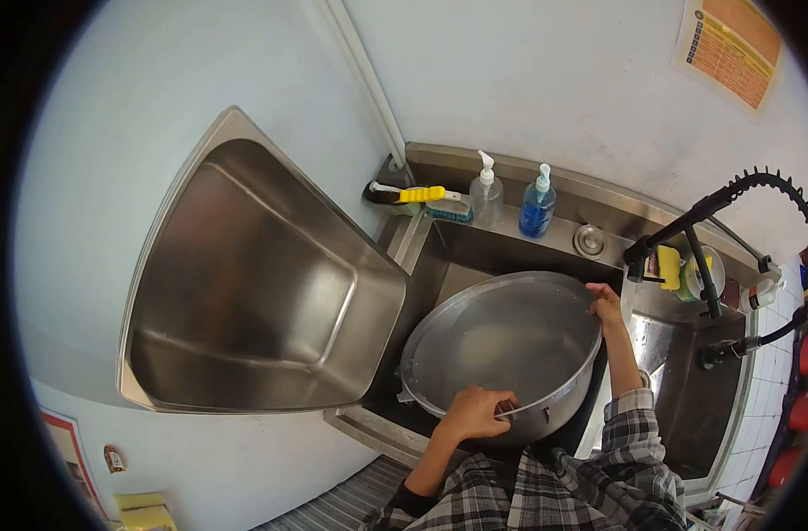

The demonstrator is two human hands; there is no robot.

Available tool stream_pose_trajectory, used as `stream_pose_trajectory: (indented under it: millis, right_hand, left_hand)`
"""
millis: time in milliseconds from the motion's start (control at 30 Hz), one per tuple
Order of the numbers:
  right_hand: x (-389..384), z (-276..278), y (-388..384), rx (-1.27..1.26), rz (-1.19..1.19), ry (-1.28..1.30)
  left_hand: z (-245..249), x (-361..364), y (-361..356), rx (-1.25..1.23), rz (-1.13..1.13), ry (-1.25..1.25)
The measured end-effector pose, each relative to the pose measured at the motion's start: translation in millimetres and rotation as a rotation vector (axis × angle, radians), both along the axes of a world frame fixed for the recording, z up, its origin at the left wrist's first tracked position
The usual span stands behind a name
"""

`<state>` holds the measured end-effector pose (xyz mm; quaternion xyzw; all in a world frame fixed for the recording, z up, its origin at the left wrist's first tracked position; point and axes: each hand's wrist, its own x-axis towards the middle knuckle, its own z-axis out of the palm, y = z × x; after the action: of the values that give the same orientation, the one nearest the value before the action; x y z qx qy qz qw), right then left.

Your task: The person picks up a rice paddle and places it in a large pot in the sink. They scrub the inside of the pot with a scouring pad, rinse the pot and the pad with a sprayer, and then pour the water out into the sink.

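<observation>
Gripping the bowl (448, 350) by its rim, left hand (476, 412) near and right hand (606, 305) far, the person holds it over the sink (475, 243), seemingly mid-rinse, with water apparently yet to be poured out.

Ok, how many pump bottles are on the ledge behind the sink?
2. A clear pump bottle stands on the back ledge next to the brush, and a blue pump bottle is just right of it. Containers behind the faucet are unclear, so more may be hidden.
</observation>
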<state>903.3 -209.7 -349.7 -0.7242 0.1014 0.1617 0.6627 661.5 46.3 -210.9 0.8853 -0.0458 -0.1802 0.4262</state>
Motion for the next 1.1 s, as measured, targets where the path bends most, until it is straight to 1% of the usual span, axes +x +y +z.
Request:
stream_pose_trajectory:
  millis: [67, 133, 167, 233, 267, 333, 367, 400, 433, 467, 500, 533, 567, 600, 633, 667, 700, 733, 767, 833, 867, 933, 967, 1000, 1033, 1067, 1100]
  right_hand:
    - [1.0, 1.2, 2.9, 0.103, -0.12, 0.038]
    - [1.8, 2.9, 3.8, 0.135, -0.139, 0.054]
    - [2.0, 4.7, 5.6, 0.171, -0.156, 0.066]
    - [2.9, 9.1, 8.7, 0.156, -0.164, 0.079]
    - [3.2, 11.2, 9.8, 0.142, -0.171, 0.089]
    - [3.5, 10.1, 7.6, 0.188, -0.168, 0.103]
    - [3.6, 8.5, 6.0, 0.234, -0.167, 0.116]
    - [5.0, 6.1, 5.7, 0.232, -0.164, 0.119]
    - [5.1, 2.4, 7.2, 0.247, -0.171, 0.081]
    - [4.8, -1.6, 8.3, 0.264, -0.178, 0.044]
    - [5.9, -4.3, 7.1, 0.264, -0.177, 0.046]
    - [8.9, -6.1, 5.1, 0.273, -0.135, 0.065]
    - [8.8, -8.9, 4.2, 0.283, -0.094, 0.089]
    - [4.7, -0.4, 9.1, 0.282, -0.095, 0.098]
    - [3.0, 10.1, 13.6, 0.221, -0.1, 0.085]
    - [2.0, 17.3, 15.5, 0.16, -0.106, 0.07]
    - [2.3, 13.2, 11.9, 0.156, -0.109, 0.07]
    - [3.1, 6.0, 8.3, 0.113, -0.111, 0.063]
    - [5.8, 1.1, 7.0, 0.073, -0.114, 0.054]
    - [2.6, 19.9, 14.2, 0.037, -0.075, 0.069]
    - [1.4, 27.8, 17.0, -0.001, -0.036, 0.079]
    - [1.3, 26.0, 19.4, -0.051, -0.009, 0.025]
    - [3.0, 23.2, 18.9, -0.098, 0.029, -0.027]
    - [4.8, 15.8, 16.8, -0.1, 0.023, -0.031]
    - [4.7, 5.1, 13.9, -0.393, 0.105, -0.283]
    - [3.6, 8.5, 16.0, -0.686, 0.185, -0.533]
    - [1.2, 11.9, 18.0, -0.688, 0.177, -0.53]
  left_hand:
    - [-0.8, -7.9, 5.5, -0.014, 0.009, -0.031]
    - [0.0, -18.5, 6.5, 0.089, 0.136, -0.053]
    - [-0.3, -23.5, 5.5, 0.088, 0.134, -0.05]
    - [-2.9, -34.1, 3.8, 0.268, 0.246, -0.308]
    - [-6.7, -39.1, 10.3, 0.268, 0.247, -0.305]
    - [-25.1, -47.1, 29.5, 0.351, 0.55, -0.476]
    - [-50.2, -49.4, 32.3, 0.351, 0.552, -0.472]
    - [-84.1, -51.0, 36.2, 0.28, 1.029, -0.388]
    - [-101.8, -52.7, 38.8, 0.198, 1.5, -0.282]
    - [-103.3, -53.2, 38.5, 0.204, 1.501, -0.28]
    - [-105.1, -51.9, 37.6, -0.371, 1.797, -0.149]
    - [-107.3, -49.2, 37.5, -0.994, 2.002, 0.004]
    - [-108.0, -48.3, 38.8, -0.988, 2.006, 0.005]
    - [-108.2, -48.7, 40.0, -0.922, 2.048, 0.092]
    - [-109.2, -48.3, 41.1, -0.858, 2.085, 0.18]
    - [-126.9, -58.1, 47.2, -0.854, 2.084, 0.188]
    - [-158.2, -75.1, 58.2, -0.841, 1.933, 0.218]
    - [-175.0, -83.2, 67.1, -0.827, 1.782, 0.241]
    - [-172.8, -80.7, 71.5, -0.829, 1.778, 0.238]
    - [-153.3, -82.4, 74.1, -0.717, 1.717, 0.431]
    - [-141.0, -80.2, 73.7, -0.714, 1.712, 0.437]
    - [-122.5, -73.2, 75.7, -0.579, 1.604, 0.537]
    - [-125.7, -74.6, 79.6, -0.581, 1.596, 0.538]
    - [-131.4, -78.4, 84.3, -0.618, 1.532, 0.562]
    - [-134.6, -79.3, 87.0, -0.653, 1.467, 0.587]
    - [-132.0, -75.8, 85.5, -0.651, 1.459, 0.587]
    - [-126.2, -73.6, 81.5, -0.671, 1.495, 0.575]
